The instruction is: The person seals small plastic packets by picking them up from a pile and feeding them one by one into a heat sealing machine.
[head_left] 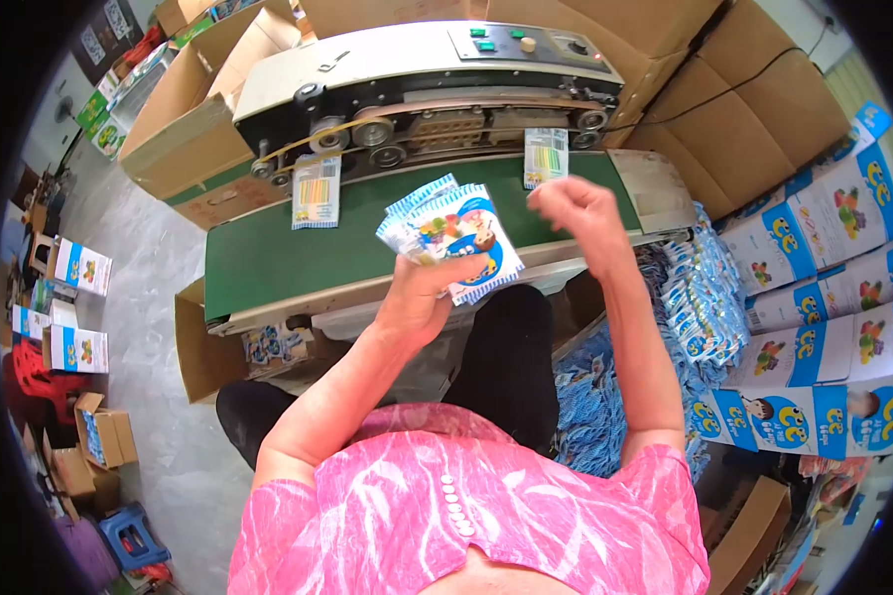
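Note:
My left hand (432, 288) is closed around a fanned stack of small blue-and-white snack packets (466, 238), thumb across the front one, above the belt's near edge. My right hand (583, 213) has curled fingers, with nothing visible in them, just below a packet (546, 159). Whether the fingertips touch that packet is not clear. It stands back side out, its top end at the band sealing machine (427, 74). Farther left, another packet (316, 190) hangs at the machine's rollers, its lower part over the green conveyor belt (407, 193).
Heaps of blue packets (704, 297) lie right of my legs, beside printed cartons (814, 327). Open cardboard boxes (198, 119) surround the machine. A box (278, 347) with packets sits under the belt. A blue stool (132, 535) stands on the floor at left.

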{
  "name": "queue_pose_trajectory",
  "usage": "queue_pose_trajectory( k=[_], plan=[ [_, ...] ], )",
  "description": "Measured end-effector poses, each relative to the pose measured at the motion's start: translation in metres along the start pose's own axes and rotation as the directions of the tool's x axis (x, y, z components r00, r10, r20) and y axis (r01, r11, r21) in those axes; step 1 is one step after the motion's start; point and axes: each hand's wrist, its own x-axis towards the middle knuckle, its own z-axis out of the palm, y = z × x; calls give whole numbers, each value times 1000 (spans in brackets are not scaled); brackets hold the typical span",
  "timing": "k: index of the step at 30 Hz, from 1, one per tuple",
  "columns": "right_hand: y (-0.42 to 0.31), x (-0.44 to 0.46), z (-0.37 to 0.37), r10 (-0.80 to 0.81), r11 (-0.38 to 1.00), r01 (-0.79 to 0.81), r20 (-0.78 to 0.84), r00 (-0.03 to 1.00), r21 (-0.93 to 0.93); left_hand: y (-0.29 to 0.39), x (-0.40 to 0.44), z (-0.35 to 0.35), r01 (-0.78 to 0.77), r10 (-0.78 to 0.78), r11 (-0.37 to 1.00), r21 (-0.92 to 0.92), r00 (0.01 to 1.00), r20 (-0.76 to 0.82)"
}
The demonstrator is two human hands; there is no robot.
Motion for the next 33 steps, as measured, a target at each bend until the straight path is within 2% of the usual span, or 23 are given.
queue_pose_trajectory(
  k=[1,2,5,10,13,14,17,18,21,22,25,28,33],
  plan=[
    [-10,-14,14,-4,995,-11,152,988,99,-1,1,-1,4,-4,1000,-18,1000,17],
    [-11,-22,23,-1,994,-15,155,988,104,-1,0,-2,5,-5,1000,-15,1000,11],
    [-13,-37,39,-225,973,228,76,971,-29,-5,-1,-3,32,-34,999,32,998,45],
    [-18,-52,43,-208,963,209,25,978,-168,-10,-3,0,-3,3,1000,-27,1000,16],
    [1,-51,37,-65,986,64,2,998,153,-9,-6,6,15,-10,997,-75,998,66],
    [3,-50,35,-65,986,64,0,998,151,-10,-5,6,16,-11,997,-77,998,69],
    [5,-48,32,-1,936,58,-162,987,347,-14,-3,5,-17,16,997,-74,1000,-8],
    [6,-50,30,-4,937,63,-169,986,344,-15,-1,6,-15,15,997,-74,1000,-1],
    [8,-58,22,162,952,-170,50,985,254,-16,2,9,-38,35,998,-42,997,-65],
    [12,-54,14,158,954,-163,38,987,250,-15,4,9,-35,33,998,-44,998,-53],
    [34,-26,-37,200,952,-101,-335,921,290,-14,5,6,-8,8,1000,3,999,-31],
    [50,8,-82,234,965,-149,-450,862,216,-14,3,6,-1,0,999,40,1000,22],
    [68,61,-102,261,964,-212,-413,872,162,-10,-3,11,20,-25,995,95,998,54]
  ],
)
